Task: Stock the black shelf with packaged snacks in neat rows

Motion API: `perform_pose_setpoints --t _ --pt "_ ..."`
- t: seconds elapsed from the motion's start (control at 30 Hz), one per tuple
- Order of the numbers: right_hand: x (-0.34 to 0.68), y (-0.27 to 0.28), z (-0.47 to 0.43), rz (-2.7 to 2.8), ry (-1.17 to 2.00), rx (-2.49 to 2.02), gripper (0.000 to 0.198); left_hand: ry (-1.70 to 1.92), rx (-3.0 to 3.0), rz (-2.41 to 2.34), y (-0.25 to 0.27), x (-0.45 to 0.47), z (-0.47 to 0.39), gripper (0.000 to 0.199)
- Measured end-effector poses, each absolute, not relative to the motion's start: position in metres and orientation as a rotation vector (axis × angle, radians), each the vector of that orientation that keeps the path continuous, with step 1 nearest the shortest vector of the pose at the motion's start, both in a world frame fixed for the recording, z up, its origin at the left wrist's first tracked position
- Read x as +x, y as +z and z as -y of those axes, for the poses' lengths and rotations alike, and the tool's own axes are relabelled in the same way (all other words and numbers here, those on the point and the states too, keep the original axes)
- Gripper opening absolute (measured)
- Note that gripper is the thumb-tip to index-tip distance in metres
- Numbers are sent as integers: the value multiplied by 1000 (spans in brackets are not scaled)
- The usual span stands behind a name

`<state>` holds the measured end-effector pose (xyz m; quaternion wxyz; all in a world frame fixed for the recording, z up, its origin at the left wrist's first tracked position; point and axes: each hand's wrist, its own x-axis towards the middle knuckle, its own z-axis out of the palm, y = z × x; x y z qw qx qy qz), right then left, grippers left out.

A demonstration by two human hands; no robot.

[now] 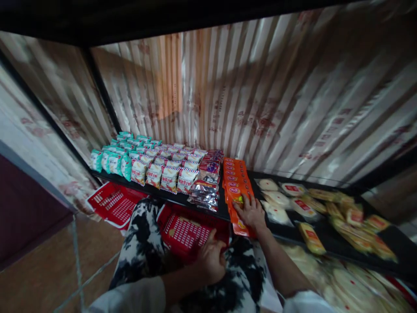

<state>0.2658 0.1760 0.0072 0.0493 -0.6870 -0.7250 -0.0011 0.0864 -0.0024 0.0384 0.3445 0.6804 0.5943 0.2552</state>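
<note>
My right hand (251, 213) lies with its fingers spread on the near end of a row of overlapping orange packets (235, 178) on a black shelf. Over my lap hangs my left hand (211, 258), above a red plastic basket (182, 230). Its index finger points out, the other fingers are loosely bent, and I see nothing in it. Just left of the orange packets are stacked purple-and-silver packets (208, 174). To their right lie round, pale flat cakes (276, 200) in clear wrapping.
White snack bags (169, 176) and teal snack bags (112, 161) stand in rows at the shelf's left. Wrapped yellow items (311, 238) lie at its right. A second red basket (114, 202) stands beside my knee. More pale packs (345, 282) sit below the shelf. Patterned sheeting (260, 87) lines the back.
</note>
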Motion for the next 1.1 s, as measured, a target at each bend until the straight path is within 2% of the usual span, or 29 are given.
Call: perform_pose_setpoints --t 0.33,0.63,1.1 --pt "259 13 -173 2061 52 -2161 68 658 1809 -1491 29 65 13 44" --pt "257 15 -172 2062 80 -2178 68 682 1568 -1516 26 67 21 41" --pt "258 7 -173 2140 -67 -2182 69 972 1213 -1542 4 74 77 33"
